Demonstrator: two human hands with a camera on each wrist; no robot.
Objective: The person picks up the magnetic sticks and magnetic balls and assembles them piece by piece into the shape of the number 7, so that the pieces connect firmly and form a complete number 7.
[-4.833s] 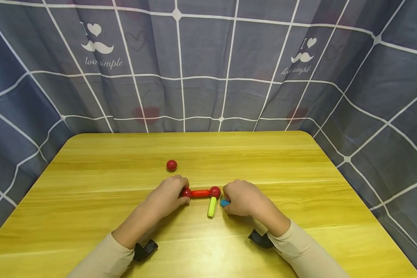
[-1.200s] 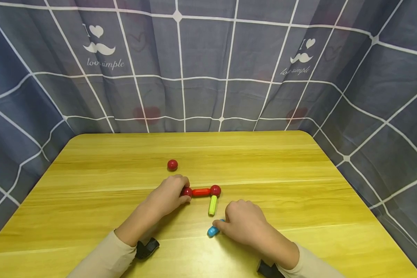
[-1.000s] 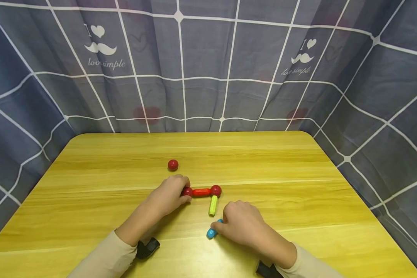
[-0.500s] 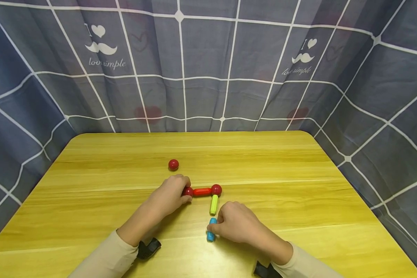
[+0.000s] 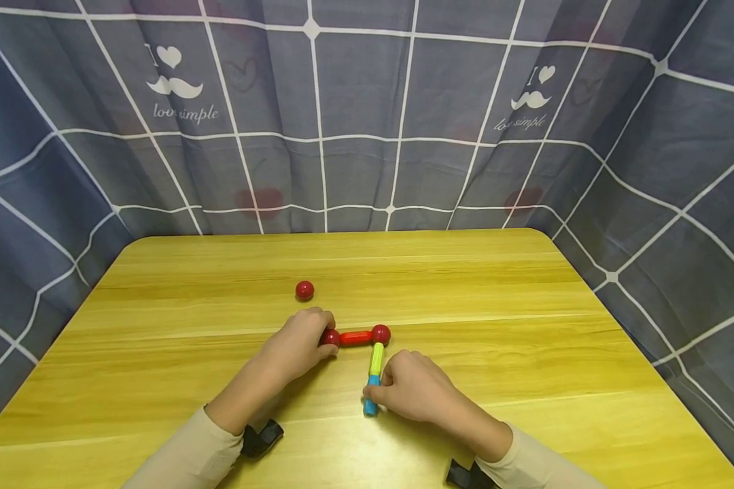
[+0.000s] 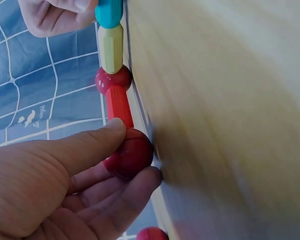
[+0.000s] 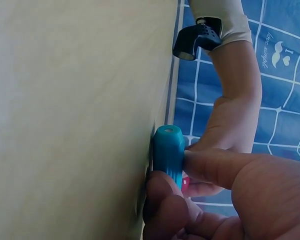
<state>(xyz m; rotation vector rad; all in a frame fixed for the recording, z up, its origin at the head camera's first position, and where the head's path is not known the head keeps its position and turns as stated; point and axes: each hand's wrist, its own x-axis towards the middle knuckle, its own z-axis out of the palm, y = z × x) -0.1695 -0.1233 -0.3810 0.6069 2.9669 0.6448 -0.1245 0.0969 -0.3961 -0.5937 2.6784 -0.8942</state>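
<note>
My left hand (image 5: 293, 346) sits on the yellow wooden tabletop (image 5: 526, 326) near the middle, thumb and fingers (image 6: 97, 145) pinching the glossy red ball (image 6: 131, 153) at the left end of the short red plastic rod (image 5: 355, 337). That rod runs right to a second red ball (image 5: 380, 333), and from that ball the yellow-green plastic rod (image 5: 376, 358) points toward the near edge. My right hand (image 5: 418, 394) is just below it, fingers (image 7: 165, 200) and thumb curled round the bright blue plastic rod (image 5: 371, 401), holding it flat on the wood, in line with the yellow-green one. From the left wrist view the blue tip (image 6: 109, 12) meets the yellow-green end (image 6: 110, 47); they look to be touching, though I cannot tell whether they are truly joined.

A loose red ball (image 5: 304, 290) lies alone toward the far edge, well apart from my hands. The left wrist view catches only a sliver of a red ball (image 6: 151, 233) at its bottom edge.

No containers here; everything lies straight on the tabletop. My right palm covers much of the blue rod from above, and my left fingers hide most of the ball they hold. The tabletop is blurred in both wrist views. Black straps (image 5: 258, 438) show at both wrists, the right one cut off by the bottom of the head view. A blue-grey checked cloth (image 5: 367, 115) hangs behind and to both sides.
</note>
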